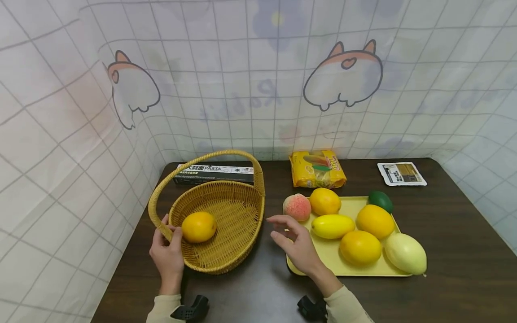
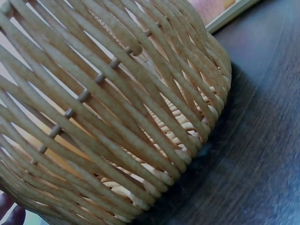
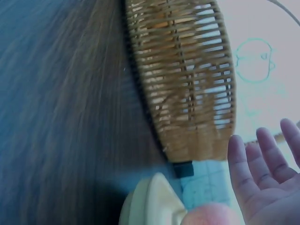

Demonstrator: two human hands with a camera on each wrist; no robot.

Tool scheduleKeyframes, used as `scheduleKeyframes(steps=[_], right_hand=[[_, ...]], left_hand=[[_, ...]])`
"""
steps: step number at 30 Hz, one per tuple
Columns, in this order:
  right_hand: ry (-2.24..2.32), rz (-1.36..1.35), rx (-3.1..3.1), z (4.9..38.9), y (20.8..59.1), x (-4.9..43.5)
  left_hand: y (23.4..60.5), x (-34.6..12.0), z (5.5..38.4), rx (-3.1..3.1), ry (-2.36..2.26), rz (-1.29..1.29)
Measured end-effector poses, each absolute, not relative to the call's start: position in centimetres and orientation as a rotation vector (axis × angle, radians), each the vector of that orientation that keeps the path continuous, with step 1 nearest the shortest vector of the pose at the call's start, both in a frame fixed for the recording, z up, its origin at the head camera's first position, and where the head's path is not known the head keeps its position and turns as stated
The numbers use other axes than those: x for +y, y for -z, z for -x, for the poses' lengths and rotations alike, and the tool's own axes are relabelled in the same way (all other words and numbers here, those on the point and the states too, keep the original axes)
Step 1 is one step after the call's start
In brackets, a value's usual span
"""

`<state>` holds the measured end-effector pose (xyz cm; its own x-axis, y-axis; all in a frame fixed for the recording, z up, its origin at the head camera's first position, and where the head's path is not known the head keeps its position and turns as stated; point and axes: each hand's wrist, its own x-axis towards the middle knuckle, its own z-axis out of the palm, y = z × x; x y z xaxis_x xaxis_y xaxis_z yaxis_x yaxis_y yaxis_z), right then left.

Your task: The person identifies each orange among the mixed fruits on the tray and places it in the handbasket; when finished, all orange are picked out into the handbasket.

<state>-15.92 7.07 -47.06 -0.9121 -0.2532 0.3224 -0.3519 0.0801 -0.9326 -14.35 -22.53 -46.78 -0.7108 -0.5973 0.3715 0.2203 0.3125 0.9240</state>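
Note:
My left hand (image 1: 168, 258) grips the left side of a wicker basket (image 1: 238, 240) where its tall arched handle meets the rim. The thumb lies at the rim; the other fingers are partly hidden behind the handle. Inside the basket, on its left, rests one rounded orange-yellow fruit (image 1: 199, 227). The basket's woven wall (image 2: 122, 108) fills most of the left wrist view. My right hand (image 1: 298, 246) hovers between the basket and a yellow tray (image 1: 323, 262), its fingers loosely bent and holding nothing. In the right wrist view its spread fingers (image 3: 272, 164) are apart from the basket.
On the tray lie a pink peach (image 1: 297, 207), a long yellow fruit (image 1: 333, 226), several orange-yellow fruits (image 1: 361, 248), a pale yellow-green fruit (image 1: 405, 254) and a dark green one (image 1: 380, 201). Behind stand a pasta box (image 1: 214, 175), a yellow packet (image 1: 317, 169) and a white sachet (image 1: 401, 174).

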Motion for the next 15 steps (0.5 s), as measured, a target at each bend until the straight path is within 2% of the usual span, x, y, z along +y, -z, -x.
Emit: scheduleKeyframes(steps=[9, 15], right_hand=[[-2.094, -0.740, -2.137, 14.4, 46.4, 10.3], [-2.072, -0.669, -2.115, 14.0, 46.0, 12.9]], left_hand=[[46.9, -22.6, 14.3, -1.894, 1.464, -0.314], [47.0, -22.5, 14.3, -1.861, 1.516, -0.301]])
